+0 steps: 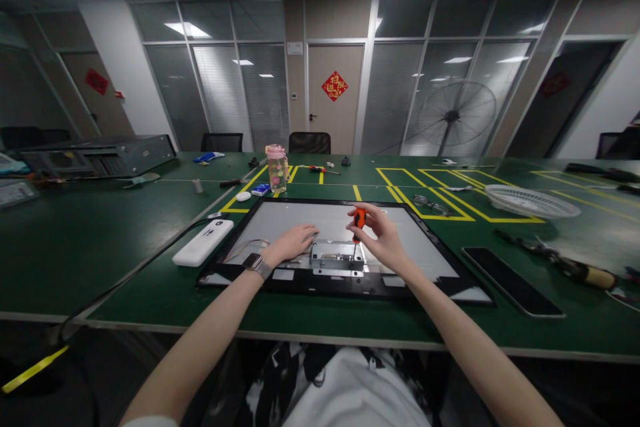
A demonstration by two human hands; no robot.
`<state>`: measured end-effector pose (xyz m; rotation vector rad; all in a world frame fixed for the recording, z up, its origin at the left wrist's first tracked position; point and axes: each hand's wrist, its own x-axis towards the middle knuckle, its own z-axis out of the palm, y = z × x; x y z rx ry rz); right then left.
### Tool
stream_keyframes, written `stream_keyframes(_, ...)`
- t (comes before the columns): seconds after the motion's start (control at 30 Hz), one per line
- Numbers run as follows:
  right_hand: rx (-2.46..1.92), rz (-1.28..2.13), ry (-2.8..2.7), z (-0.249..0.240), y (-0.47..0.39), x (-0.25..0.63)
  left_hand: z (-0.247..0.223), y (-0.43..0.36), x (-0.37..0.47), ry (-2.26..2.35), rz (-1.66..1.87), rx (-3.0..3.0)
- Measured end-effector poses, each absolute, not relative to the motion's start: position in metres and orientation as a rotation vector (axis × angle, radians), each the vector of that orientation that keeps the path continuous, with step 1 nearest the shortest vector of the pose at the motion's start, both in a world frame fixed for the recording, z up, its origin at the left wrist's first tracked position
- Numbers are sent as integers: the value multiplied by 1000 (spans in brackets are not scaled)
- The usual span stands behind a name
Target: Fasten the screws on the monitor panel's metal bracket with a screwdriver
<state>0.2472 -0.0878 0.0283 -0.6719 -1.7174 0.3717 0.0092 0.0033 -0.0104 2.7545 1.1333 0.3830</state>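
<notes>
A large flat panel [425,247] with a black frame and grey back lies on the green table. Near its front edge a silver metal bracket [330,255] is fixed. My right hand [383,237] holds an orange and black screwdriver [359,219] upright by its handle, the shaft pointing down at the bracket's right part. My left hand [293,243], with a watch on the wrist, lies flat on the panel just left of the bracket, fingers stretched out. Thin wires [245,247] run over the panel's left side. The screwdriver's tip is too small to make out.
A white power bank [204,243] lies left of the panel, a black phone [513,280] right of it. Behind stand a pink-lidded bottle [277,170], glasses [431,205] and a white basket [533,200]. Tools [575,267] lie far right; a computer case [105,159] sits back left.
</notes>
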Motion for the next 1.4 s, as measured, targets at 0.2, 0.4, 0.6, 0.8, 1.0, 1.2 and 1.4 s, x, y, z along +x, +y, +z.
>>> stream_keyframes(0.2, -692, 249, -1800, 32, -90, 247, -9, 2, 10, 1127, 389, 2751)
stream_keyframes(0.4, -789, -1, -1754, 31, -84, 254, -6, -1, 10, 1129, 394, 2743)
stream_keyframes(0.6, -735, 266, -1719, 27, -82, 250, -7, 0, 10, 1130, 388, 2754)
stream_keyframes(0.8, -683, 410, -1753, 31, -90, 246, -8, 2, 10, 1136, 385, 2752)
stream_keyframes(1.0, -735, 192, -1798, 30, -85, 252, -8, 1, 9, 1130, 384, 2744)
stream_keyframes(1.2, -764, 218, -1790, 29, -81, 256, -10, 3, 9, 1121, 411, 2750)
stream_keyframes(1.4, -726, 356, -1808, 31, -84, 255, -9, 1, 9, 1124, 403, 2746)
